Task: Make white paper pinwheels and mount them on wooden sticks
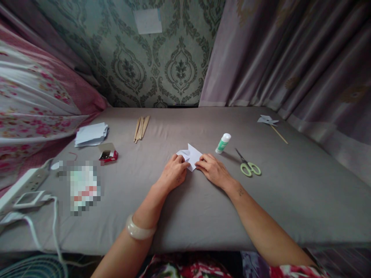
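Observation:
Between my hands is a white piece of paper (192,157) with folded, pointed corners, near the middle of the table. My left hand (174,172) pinches its left side, fingers closed on the edge. On the other side my right hand (214,170) grips the paper's right corner between thumb and fingers. A glue stick (223,143) with a white cap and green label stands just beyond my right hand. Right of it lie scissors (248,165) with light green handles, blades slightly apart. At the far right rests a paper pinwheel (268,120) on a thin wooden stick.
Wooden sticks (141,128) lie at the back left, beside a stack of white paper (91,134). A small open red box (108,155) holds dark bits. A blurred-out item (84,187) lies nearer. A power strip (24,189) with white cables lines the left edge.

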Demonstrator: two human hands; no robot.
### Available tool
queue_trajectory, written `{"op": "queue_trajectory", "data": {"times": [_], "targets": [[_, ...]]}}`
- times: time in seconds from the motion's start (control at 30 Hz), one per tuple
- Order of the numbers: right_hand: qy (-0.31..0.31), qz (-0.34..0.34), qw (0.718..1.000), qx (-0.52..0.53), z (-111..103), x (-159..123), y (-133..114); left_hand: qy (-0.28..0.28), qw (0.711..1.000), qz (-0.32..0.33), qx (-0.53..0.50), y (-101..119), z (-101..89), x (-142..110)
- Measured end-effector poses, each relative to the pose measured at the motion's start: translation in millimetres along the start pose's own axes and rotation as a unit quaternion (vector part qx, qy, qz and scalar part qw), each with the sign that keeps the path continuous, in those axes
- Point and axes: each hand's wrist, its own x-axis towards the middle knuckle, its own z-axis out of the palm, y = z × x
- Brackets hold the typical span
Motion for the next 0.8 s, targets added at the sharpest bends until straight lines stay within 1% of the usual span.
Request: {"op": "queue_trajectory", "data": {"times": [0.27,0.37,0.5,0.6,0.8], "targets": [[-0.009,-0.004,1.000,0.004,-0.1,1.9,-4.1,0.001,1.000,-0.003,0.000,1.1,-1.8,-0.5],[-0.005,-0.005,1.000,0.027,-0.5,1.5,-5.8,0.010,1.000,-0.005,0.001,1.4,-3.1,-0.8],[0.012,-0.003,0.996,0.085,0.0,0.9,-9.4,0.038,0.999,-0.015,-0.003,0.9,-4.4,-0.8],[0.029,0.022,0.991,0.131,2.2,1.8,-11.9,0.046,0.999,-0.020,-0.008,1.8,-6.0,-0.7],[0.059,0.090,0.979,0.174,8.8,6.0,-14.4,0.017,1.000,-0.017,0.003,6.0,-8.8,-0.4]]}}
